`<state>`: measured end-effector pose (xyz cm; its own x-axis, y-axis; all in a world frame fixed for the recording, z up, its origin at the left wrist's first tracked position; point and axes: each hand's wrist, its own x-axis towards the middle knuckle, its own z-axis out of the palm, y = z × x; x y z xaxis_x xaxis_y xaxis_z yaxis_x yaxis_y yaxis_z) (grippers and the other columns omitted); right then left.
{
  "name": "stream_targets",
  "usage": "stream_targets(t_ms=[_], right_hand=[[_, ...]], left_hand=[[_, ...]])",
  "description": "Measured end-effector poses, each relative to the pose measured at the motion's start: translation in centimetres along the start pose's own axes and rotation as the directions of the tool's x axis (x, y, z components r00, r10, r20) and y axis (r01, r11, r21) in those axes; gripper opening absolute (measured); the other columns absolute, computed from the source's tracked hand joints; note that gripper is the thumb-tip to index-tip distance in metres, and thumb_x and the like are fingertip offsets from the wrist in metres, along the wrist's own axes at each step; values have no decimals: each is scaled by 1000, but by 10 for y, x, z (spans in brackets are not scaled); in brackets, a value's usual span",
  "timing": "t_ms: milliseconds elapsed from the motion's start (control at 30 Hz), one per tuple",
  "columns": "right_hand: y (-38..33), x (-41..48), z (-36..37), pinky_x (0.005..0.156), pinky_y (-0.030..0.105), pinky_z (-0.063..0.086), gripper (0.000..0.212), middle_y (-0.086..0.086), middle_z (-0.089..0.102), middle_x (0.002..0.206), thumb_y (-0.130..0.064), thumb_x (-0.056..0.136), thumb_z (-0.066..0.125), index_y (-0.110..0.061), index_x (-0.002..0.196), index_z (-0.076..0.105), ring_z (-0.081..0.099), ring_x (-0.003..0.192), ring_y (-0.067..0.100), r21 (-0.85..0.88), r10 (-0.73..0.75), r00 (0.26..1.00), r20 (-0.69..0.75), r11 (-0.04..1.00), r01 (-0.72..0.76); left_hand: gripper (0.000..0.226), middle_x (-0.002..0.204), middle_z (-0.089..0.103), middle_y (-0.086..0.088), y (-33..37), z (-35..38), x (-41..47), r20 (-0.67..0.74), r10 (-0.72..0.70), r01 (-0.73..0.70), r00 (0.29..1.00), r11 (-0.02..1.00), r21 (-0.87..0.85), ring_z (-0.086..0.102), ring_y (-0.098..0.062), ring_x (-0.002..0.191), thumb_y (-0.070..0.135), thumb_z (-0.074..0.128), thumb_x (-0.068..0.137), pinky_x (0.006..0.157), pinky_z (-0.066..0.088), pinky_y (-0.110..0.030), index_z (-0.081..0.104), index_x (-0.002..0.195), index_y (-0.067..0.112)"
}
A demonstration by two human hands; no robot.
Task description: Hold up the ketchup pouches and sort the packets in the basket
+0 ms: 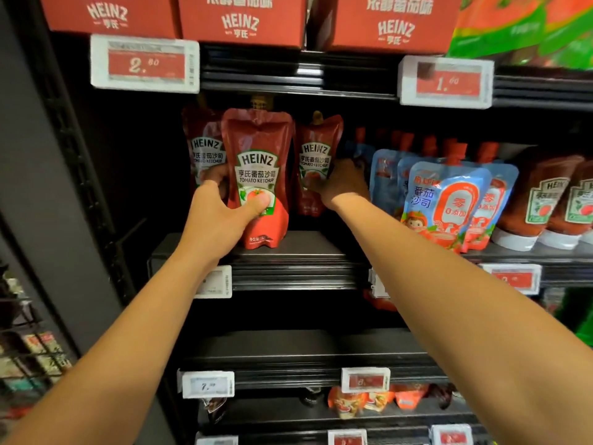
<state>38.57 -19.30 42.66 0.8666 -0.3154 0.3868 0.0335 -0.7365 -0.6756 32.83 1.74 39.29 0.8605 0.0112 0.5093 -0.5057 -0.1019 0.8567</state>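
My left hand (221,213) grips a red Heinz ketchup pouch (260,162) that stands upright at the front of the black shelf (288,252); my thumb lies across its label and my fingers wrap its left side. Farther back, my right hand (341,184) holds a second red Heinz pouch (316,149) by its right side. A third red pouch (203,142) stands behind my left hand, partly hidden.
Blue ketchup pouches (446,200) and red squeeze bottles (545,200) fill the shelf to the right. Red Heinz cartons (240,17) sit above, with price tags (144,64) on the shelf edges. Lower shelves hold small sachets (362,401). A dark upright post (48,155) stands at the left.
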Motion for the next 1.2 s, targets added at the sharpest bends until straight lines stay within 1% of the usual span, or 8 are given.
stream_targets(t_ms=[133, 233, 367, 533, 733, 900, 1000, 1200], right_hand=[[-3, 17, 13, 95, 46, 53, 40, 16, 67, 122, -35, 89, 68, -9, 119, 64, 63, 113, 34, -16, 28, 999, -27, 999, -29], [-3, 25, 20, 94, 45, 53, 41, 13, 68, 121, -36, 87, 70, -12, 120, 65, 64, 113, 33, 43, 67, 994, -87, 997, -63], [-1, 36, 33, 92, 43, 54, 33, 17, 66, 122, -19, 90, 67, -5, 120, 64, 63, 115, 35, 34, 61, 989, -133, 998, -57], [-2, 52, 39, 97, 37, 47, 36, 17, 61, 133, -20, 95, 62, -3, 127, 60, 58, 123, 33, 81, 65, 991, -120, 995, -56], [0, 65, 43, 115, 36, 24, 45, 20, 36, 154, -21, 106, 40, 1, 145, 39, 33, 143, 33, 148, 24, 998, -56, 989, -16], [5, 79, 46, 98, 39, 42, 37, 22, 56, 135, -18, 99, 52, 0, 131, 55, 53, 124, 37, 103, -15, 999, -31, 995, 19], [1, 88, 53, 106, 40, 38, 40, 19, 53, 141, -24, 99, 54, -3, 133, 54, 49, 131, 35, 114, 54, 997, -61, 992, -47], [7, 94, 59, 102, 39, 42, 35, 20, 58, 134, -23, 99, 54, -2, 127, 58, 55, 125, 35, 87, 64, 997, -31, 994, -61]], left_hand=[[58, 104, 74, 12, -2, -2, -3, -47, -18, 18, 999, 1000, 13, 71, -5, 97, 52, 85, 58, 84, 60, -36, 58, 107, 37], [59, 103, 75, 10, -3, -2, -3, -59, -25, 24, 998, 1000, -16, 72, -7, 97, 47, 86, 57, 83, 60, -35, 59, 107, 32], [54, 100, 75, 16, -2, -1, -4, -61, -25, 24, 998, 1000, -21, 72, -7, 96, 42, 85, 60, 76, 58, -24, 58, 106, 33], [39, 99, 75, 13, -4, 1, -5, -88, -5, 6, 996, 1000, 10, 73, -8, 92, 24, 84, 77, 70, 58, -23, 58, 103, 35], [40, 96, 74, 19, 3, 2, -11, -101, 5, -2, 995, 1000, 24, 73, -3, 84, 38, 82, 68, 63, 55, -15, 58, 100, 40], [47, 99, 75, 15, 6, 2, -14, -120, -2, 10, 993, 998, 69, 73, -7, 91, 48, 80, 61, 71, 57, -26, 58, 102, 38], [35, 99, 74, 18, 6, 2, -13, -129, 27, -12, 991, 993, 119, 72, -3, 90, 34, 82, 74, 65, 54, -21, 59, 101, 38], [40, 103, 74, 17, 2, -1, -14, -69, 17, -8, 998, 992, 126, 72, -4, 92, 21, 83, 77, 64, 58, -18, 61, 107, 36]])
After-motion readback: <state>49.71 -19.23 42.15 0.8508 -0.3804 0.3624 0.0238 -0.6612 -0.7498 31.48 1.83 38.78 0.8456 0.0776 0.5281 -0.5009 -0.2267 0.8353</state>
